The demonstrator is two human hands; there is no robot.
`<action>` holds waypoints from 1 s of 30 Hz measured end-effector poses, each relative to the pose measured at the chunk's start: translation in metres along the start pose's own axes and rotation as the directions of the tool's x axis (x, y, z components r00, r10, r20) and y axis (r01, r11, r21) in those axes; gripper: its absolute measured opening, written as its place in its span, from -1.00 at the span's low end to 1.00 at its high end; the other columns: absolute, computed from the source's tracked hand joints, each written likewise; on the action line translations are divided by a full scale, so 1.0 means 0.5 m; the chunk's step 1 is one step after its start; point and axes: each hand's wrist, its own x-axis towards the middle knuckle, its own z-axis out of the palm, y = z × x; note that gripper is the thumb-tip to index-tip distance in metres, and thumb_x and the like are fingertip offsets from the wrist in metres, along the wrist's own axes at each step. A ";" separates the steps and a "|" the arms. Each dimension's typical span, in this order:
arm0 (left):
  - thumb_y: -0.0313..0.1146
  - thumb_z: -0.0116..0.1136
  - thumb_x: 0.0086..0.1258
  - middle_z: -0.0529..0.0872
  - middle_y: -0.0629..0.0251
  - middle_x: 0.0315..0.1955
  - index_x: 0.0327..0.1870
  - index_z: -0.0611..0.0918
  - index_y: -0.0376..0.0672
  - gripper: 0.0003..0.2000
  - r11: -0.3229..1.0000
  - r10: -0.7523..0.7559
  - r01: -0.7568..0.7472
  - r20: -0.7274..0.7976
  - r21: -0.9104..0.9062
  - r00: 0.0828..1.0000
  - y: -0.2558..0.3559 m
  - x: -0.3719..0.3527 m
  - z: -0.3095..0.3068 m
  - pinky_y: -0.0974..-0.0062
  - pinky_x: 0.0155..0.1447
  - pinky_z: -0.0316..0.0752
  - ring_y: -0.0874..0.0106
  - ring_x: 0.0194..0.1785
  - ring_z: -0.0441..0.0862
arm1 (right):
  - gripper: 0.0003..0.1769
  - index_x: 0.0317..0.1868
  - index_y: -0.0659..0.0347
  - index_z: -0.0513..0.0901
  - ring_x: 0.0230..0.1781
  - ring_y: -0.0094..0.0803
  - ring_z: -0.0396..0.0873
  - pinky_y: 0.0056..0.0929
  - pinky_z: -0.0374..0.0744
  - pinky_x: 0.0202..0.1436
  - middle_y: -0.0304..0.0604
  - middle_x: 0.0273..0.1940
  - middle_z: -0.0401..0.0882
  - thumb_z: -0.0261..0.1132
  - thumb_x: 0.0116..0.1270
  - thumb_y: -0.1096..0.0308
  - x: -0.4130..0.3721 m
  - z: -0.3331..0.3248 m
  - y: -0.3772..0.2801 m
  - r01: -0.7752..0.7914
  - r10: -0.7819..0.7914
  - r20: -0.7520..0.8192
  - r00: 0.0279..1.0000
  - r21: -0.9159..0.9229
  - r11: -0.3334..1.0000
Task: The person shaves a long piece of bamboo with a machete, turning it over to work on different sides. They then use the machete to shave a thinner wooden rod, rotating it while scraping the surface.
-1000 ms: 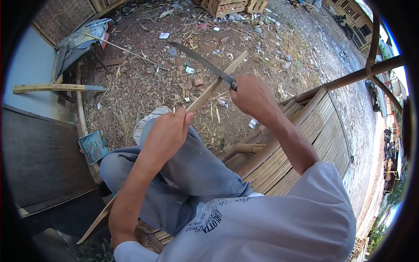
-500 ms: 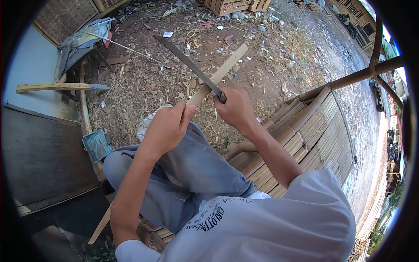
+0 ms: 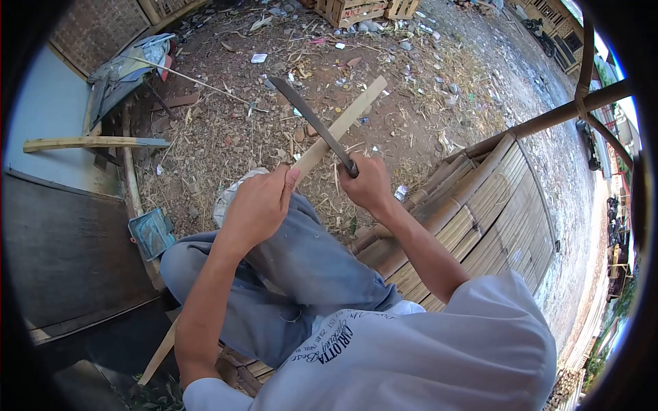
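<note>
My left hand (image 3: 259,205) is closed round the near end of a flat, pale bamboo strip (image 3: 353,113), which points away to the upper right. In my right hand (image 3: 368,183) is the handle of a machete (image 3: 308,115) with a long dark blade. The blade crosses over the strip at a slant, its tip toward the upper left. Where they cross, the blade appears to touch the strip's upper face. My right fingers hide most of the handle. Both hands are above and just beyond my bent knees.
A bamboo-slat bench (image 3: 480,219) is at my right, with a bamboo pole (image 3: 548,122) beyond it. Wooden crates (image 3: 349,12) stand at the far edge of littered ground. To the left are a blue tray-like object (image 3: 152,234), a wooden strip (image 3: 96,142) jutting out and a dark panel (image 3: 62,246).
The machete has swung and shifted slightly to the right, its tip now lower and farther right. My right hand has moved a little down and right. My left hand keeps its hold.
</note>
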 end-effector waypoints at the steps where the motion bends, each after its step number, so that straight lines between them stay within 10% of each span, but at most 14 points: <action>1: -0.16 -0.25 0.65 0.52 -0.05 -0.68 -0.33 0.50 -0.28 -0.59 1.000 0.018 -0.018 -0.009 0.011 1.000 -0.002 0.001 0.002 0.00 -0.38 0.34 -0.08 -0.53 0.51 | -0.77 -0.50 0.26 0.55 -0.52 0.12 0.58 -0.01 0.49 -0.40 0.13 -0.62 0.52 0.32 0.16 0.28 0.006 0.005 0.004 -0.002 0.002 0.000 1.000 0.001 1.000; 19: -0.10 -0.26 0.65 0.54 -0.07 -0.62 -0.40 0.55 -0.32 -0.50 0.920 -0.163 0.145 -0.017 -0.364 0.987 -0.003 0.042 -0.004 0.07 -0.35 0.37 -0.10 -0.50 0.48 | -0.73 -0.55 0.33 0.53 -0.60 0.13 0.50 -0.09 0.41 -0.49 0.16 -0.66 0.44 0.33 0.18 0.33 0.094 0.046 0.011 0.033 -0.003 -0.187 0.982 0.159 0.987; 25: -0.09 -0.26 0.64 0.58 -0.06 -0.60 -0.36 0.57 -0.24 -0.53 0.996 -0.068 0.068 0.006 -0.061 0.998 -0.003 0.018 0.004 0.01 -0.32 0.39 -0.07 -0.47 0.55 | -0.73 -0.54 0.37 0.52 -0.62 0.15 0.45 -0.08 0.39 -0.49 0.16 -0.67 0.41 0.28 0.22 0.35 0.054 0.026 0.033 0.201 -0.167 -0.221 0.961 0.139 0.970; 30: -0.09 -0.26 0.64 0.59 -0.02 -0.62 -0.33 0.56 -0.21 -0.56 0.997 -0.062 0.061 0.016 0.046 0.998 0.004 -0.007 0.006 -0.01 -0.33 0.40 -0.07 -0.48 0.56 | -0.69 -0.55 0.33 0.60 -0.63 0.04 0.52 -0.08 0.43 -0.44 0.10 -0.63 0.53 0.25 0.24 0.26 0.164 -0.015 0.194 -0.209 0.192 -0.322 0.927 -0.020 0.978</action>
